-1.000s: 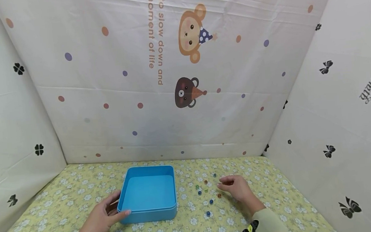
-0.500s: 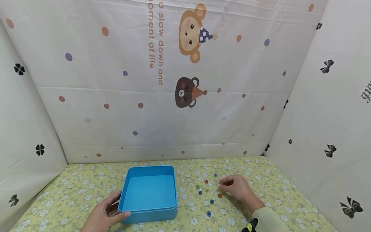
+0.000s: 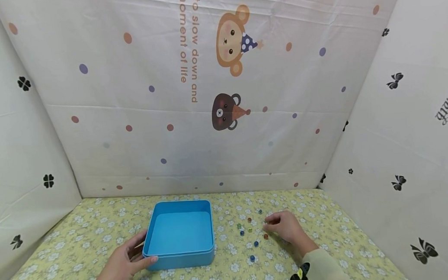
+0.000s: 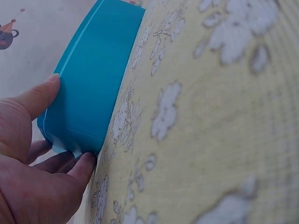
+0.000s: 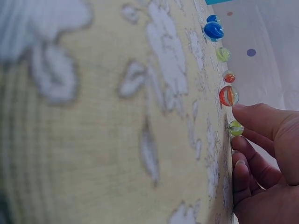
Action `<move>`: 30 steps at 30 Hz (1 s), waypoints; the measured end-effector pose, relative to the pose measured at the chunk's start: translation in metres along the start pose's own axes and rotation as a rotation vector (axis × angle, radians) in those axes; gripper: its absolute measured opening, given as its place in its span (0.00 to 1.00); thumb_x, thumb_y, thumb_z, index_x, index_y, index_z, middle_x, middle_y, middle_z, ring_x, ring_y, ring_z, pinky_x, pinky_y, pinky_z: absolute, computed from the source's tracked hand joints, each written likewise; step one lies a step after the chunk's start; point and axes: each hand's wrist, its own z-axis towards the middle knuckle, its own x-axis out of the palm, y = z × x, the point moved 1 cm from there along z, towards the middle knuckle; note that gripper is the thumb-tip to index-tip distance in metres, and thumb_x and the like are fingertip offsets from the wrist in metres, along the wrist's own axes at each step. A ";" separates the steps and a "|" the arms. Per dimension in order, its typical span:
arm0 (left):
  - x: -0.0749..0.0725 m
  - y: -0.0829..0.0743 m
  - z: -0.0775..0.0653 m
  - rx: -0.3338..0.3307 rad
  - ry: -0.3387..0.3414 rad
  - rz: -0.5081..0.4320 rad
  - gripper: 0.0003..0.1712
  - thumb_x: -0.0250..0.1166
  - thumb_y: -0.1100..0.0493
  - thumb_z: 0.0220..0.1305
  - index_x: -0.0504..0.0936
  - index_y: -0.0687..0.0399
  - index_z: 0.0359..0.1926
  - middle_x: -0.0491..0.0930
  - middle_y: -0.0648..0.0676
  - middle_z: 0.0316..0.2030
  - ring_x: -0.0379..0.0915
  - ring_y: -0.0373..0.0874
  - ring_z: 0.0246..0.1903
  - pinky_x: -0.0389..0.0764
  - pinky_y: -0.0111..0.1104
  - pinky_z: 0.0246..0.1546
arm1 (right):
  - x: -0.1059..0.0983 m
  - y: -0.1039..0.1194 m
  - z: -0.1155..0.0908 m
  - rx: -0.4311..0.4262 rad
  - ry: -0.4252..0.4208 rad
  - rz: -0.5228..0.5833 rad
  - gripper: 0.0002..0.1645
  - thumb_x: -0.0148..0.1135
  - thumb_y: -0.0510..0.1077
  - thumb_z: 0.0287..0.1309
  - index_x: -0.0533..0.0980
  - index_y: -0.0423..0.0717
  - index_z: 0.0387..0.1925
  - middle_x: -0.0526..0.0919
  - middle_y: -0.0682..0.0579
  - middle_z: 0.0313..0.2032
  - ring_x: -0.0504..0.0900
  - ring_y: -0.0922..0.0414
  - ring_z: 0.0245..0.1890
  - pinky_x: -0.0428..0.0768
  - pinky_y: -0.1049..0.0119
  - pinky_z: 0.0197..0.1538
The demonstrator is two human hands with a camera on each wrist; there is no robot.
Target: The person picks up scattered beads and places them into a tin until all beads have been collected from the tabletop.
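1. One blue box [image 3: 181, 234] sits flat on the flowery yellow desk [image 3: 99, 257], on the person's left side, with its open top facing up. I think it is set that way so the wide top is easy to get at.
2. The left hand [image 3: 121, 262] holds the box at its near left corner. The thumb is on the front wall, and the other fingers bend against the left side. This hold looks like a way to stop the box from sliding. Only one corner is gripped, so the top is not covered.
3. The right hand [image 3: 286, 227] is low over the desk, to the right of the box. Its fingers are partly bent, with a small gap between thumb and first finger. A green marble [image 5: 236, 128] is in that gap. I cannot tell if the fingers squeeze it or are just around it. Such a tiny round thing seems to need only fingertips.
4. Eight more marbles lie loose between the box and the right hand, or just by that hand. One is a blue marble [image 3: 252, 258] near the front, and one is an orange marble [image 3: 266, 237] near the hand. Marbles can roll, so a flat spot seems to suit them.
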 end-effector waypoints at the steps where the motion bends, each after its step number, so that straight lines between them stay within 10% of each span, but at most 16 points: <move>1: 0.000 0.000 0.000 -0.001 0.002 -0.001 0.55 0.73 0.53 0.63 0.49 0.55 0.82 0.49 0.71 0.79 0.54 0.74 0.74 0.83 0.47 0.69 | 0.000 0.000 0.000 0.000 0.000 -0.001 0.11 0.76 0.41 0.58 0.88 0.44 0.44 0.87 0.51 0.39 0.82 0.58 0.36 0.89 0.61 0.34; 30: -0.001 -0.003 0.000 -0.008 0.007 0.012 0.55 0.72 0.53 0.64 0.49 0.58 0.81 0.48 0.72 0.78 0.52 0.75 0.74 0.80 0.50 0.72 | -0.002 0.001 0.003 0.003 -0.001 -0.047 0.09 0.74 0.37 0.59 0.88 0.42 0.42 0.87 0.51 0.37 0.82 0.58 0.34 0.87 0.63 0.32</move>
